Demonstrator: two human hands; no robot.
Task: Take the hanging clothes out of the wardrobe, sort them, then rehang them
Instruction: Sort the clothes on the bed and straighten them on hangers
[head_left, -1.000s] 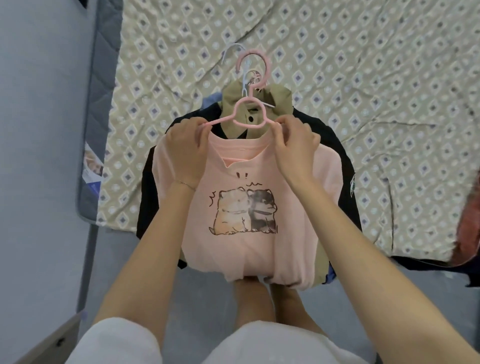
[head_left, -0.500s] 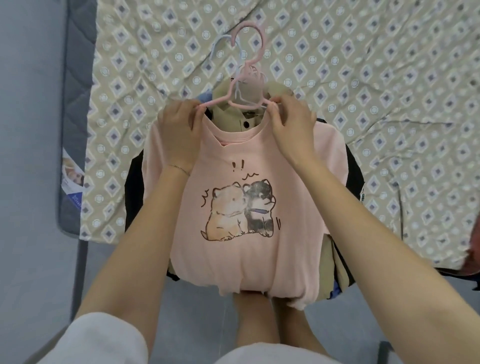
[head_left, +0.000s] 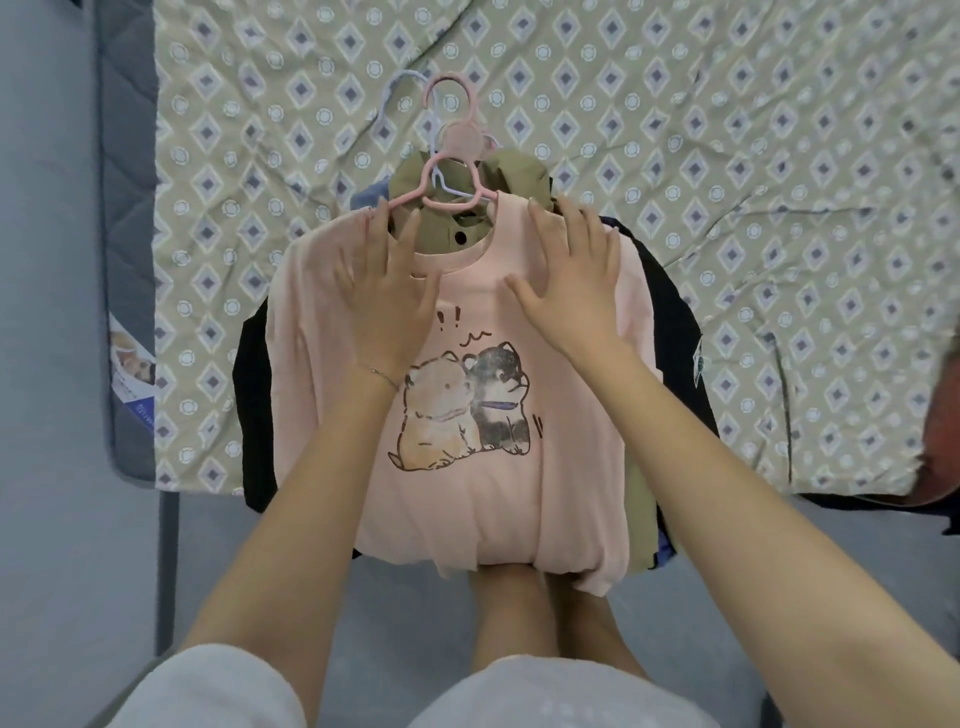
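A pink T-shirt (head_left: 467, 499) printed with two cartoon dogs lies on top of a pile of clothes at the bed's near edge, on a pink hanger (head_left: 447, 140). Under it show an olive shirt (head_left: 462, 228), a black garment (head_left: 675, 312) and a bit of blue cloth. A white hanger hook (head_left: 395, 88) pokes out beside the pink one. My left hand (head_left: 382, 291) lies flat on the shirt's left shoulder, fingers spread. My right hand (head_left: 571, 280) presses flat on the right shoulder. Neither hand grips anything.
The bed wears a beige sheet (head_left: 727, 182) with a diamond pattern over a grey mattress (head_left: 127, 182). A reddish garment (head_left: 940, 415) and dark cloth lie at the right edge. Grey floor (head_left: 57, 467) runs along the left; my feet stand below the shirt hem.
Both hands have let go of the hanger and collar and moved down onto the shirt's shoulders, fingers now spread flat. The shirt's neckline now sits over the hanger's arms.
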